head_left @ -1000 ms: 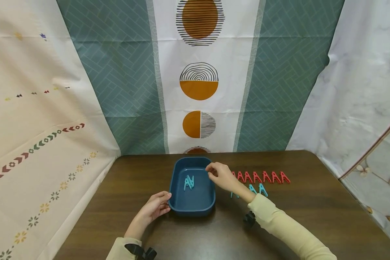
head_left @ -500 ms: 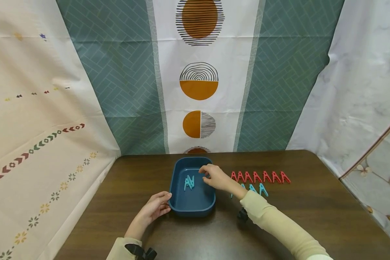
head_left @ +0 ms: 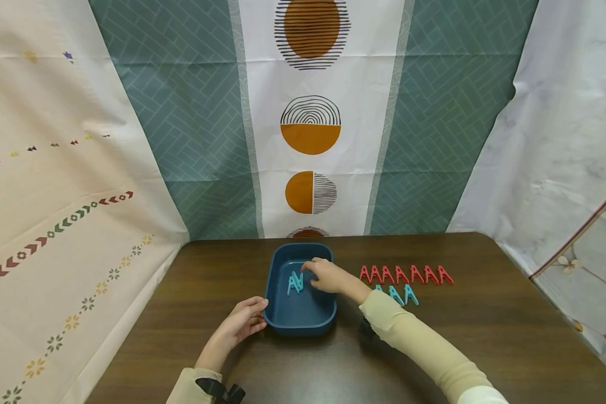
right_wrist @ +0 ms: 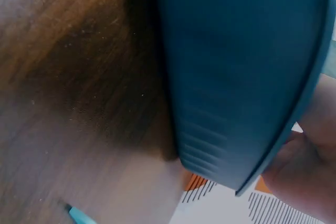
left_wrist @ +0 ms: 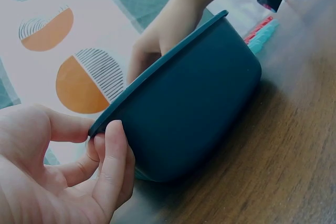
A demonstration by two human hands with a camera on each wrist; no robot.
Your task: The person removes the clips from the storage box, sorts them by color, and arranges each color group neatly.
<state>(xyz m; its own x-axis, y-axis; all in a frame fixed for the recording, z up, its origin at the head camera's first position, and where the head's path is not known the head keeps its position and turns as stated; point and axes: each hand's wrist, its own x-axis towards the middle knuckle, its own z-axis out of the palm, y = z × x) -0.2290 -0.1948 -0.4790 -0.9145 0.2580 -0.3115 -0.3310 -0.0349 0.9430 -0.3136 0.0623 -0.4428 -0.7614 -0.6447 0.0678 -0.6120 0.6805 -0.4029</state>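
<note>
A blue plastic bin stands on the table, two teal clothespins lying close together on its floor. At its near left corner my left hand pinches the rim; the left wrist view shows thumb above and fingers curled beneath the bin's edge. My right hand reaches over the right wall into the bin, just right of the clothespins. Its thumb and forefinger are apart, and nothing shows between them. In the right wrist view the bin's wall hides most of that hand.
Right of the bin, a row of several red clothespins lies on the brown table. A shorter row of teal clothespins is in front of it, partly behind the right forearm. A patterned cloth hangs behind the table's back edge.
My right hand has moved left from the bin's right rim, over the inside, toward the two teal clothespins. The left hand and the bin have stayed put.
</note>
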